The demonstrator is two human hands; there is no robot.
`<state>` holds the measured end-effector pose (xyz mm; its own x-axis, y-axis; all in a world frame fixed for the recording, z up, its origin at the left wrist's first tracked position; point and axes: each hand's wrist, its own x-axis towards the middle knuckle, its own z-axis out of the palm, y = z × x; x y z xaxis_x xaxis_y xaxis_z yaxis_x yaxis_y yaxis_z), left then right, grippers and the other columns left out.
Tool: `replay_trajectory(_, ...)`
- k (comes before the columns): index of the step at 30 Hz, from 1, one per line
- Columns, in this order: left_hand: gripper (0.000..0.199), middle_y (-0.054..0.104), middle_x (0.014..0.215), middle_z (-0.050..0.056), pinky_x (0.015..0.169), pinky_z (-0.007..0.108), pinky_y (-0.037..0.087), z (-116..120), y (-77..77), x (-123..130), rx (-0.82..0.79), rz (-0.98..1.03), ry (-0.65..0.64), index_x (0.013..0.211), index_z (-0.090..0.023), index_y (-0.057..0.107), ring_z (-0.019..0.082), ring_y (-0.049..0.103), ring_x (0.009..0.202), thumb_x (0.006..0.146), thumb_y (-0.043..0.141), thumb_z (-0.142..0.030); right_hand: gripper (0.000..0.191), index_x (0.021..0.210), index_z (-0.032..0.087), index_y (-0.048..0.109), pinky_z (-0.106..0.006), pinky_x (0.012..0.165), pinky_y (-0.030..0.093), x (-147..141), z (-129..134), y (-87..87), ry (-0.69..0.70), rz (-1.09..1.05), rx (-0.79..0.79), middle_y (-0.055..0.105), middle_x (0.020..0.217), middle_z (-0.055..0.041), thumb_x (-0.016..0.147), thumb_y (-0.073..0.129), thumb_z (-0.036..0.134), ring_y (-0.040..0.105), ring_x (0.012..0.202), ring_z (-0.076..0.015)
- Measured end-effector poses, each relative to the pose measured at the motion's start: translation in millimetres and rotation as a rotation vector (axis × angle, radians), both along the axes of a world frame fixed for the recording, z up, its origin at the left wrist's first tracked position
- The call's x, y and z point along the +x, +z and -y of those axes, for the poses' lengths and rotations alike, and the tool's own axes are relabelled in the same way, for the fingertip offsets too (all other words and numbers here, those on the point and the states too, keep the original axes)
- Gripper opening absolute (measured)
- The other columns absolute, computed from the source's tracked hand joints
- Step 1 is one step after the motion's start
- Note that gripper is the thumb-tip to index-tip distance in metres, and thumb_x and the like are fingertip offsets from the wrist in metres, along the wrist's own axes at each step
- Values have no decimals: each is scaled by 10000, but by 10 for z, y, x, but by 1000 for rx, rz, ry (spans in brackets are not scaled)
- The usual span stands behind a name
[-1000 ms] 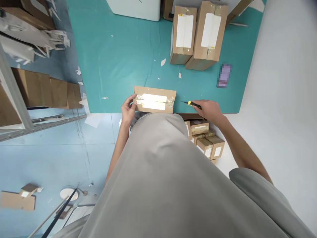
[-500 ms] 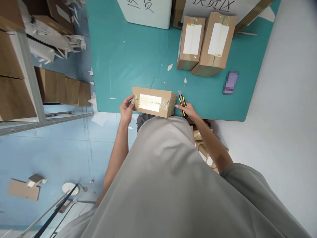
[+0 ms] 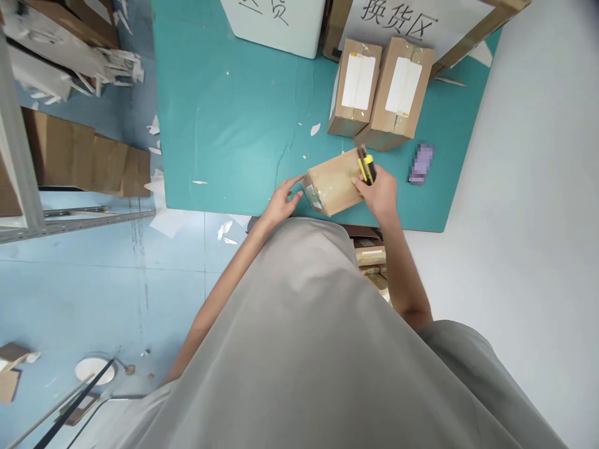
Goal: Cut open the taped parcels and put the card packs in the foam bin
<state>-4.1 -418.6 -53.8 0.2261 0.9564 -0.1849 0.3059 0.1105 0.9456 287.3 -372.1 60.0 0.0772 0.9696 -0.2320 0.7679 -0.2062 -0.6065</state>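
A brown taped cardboard box [image 3: 336, 182] sits tilted near the front edge of the green table [image 3: 224, 137], its plain taped side showing. At its left end is my left hand [image 3: 282, 201], fingers apart, with the fingertips close to the box corner. My right hand [image 3: 381, 190] is closed round a yellow and black box cutter [image 3: 367, 168] at the box's right end, its thumb and fingers against the cardboard.
Two labelled boxes [image 3: 358, 87] [image 3: 403, 87] stand behind, before a carton with a handwritten sign [image 3: 397, 19]. A white bin [image 3: 281, 28] is at the back. A blurred purple object [image 3: 421, 164] lies right. Paper scraps dot the table; a metal rack [image 3: 23, 137] stands left.
The box has moved right and been turned, so its white label no longer shows on top. Both hands moved with it, and the right hand with the cutter is now higher on the box.
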Motion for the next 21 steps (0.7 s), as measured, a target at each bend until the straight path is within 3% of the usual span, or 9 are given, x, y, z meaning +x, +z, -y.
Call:
replay_trajectory(3,530,659,1487,146,1086,468,576,-112,399,33,27,42,108,1473,-251,635,298,663,1342,1055,533,-561,291,1030,215,659,-472,919,571,-150,16,-97,23,149,-26,746,1032,-111,968,663,499,704,990,-311)
replay_trajectory(6,508,689,1429,132,1026,433,607,-281,597,78,68,-22,167,1362,-236,695,289,696,1266,975,679,-564,380,1201,198,642,-486,972,552,-210,81,-59,49,175,-18,743,1158,-142,1023,602,532,700,1085,-333)
replay_trajectory(10,392,775,1202,95,947,395,634,-450,565,159,40,-43,144,1138,-194,758,260,742,1099,849,813,-454,517,1464,190,544,-449,972,555,-225,290,244,120,141,2,740,1274,-159,1104,459,552,718,1125,-324)
replay_trajectory(14,341,792,1070,81,924,387,632,-495,527,159,-3,-21,152,1064,-180,763,251,754,1014,810,840,-394,588,1650,196,435,-375,883,562,-367,590,519,295,70,-104,793,1218,-129,1143,381,489,761,980,-287)
replay_trajectory(17,322,789,993,68,937,397,624,-507,548,137,-35,-15,156,1028,-176,765,245,754,966,780,859,-359,607,1704,206,395,-347,830,548,-524,725,539,404,105,-199,829,1128,-106,1142,379,438,761,882,-278)
replay_trajectory(21,301,787,971,55,915,390,626,-516,565,147,-50,-18,173,1002,-179,766,237,750,947,755,853,-327,623,1725,204,369,-351,849,529,-672,757,467,461,261,-259,838,1090,-122,1141,342,419,761,896,-301)
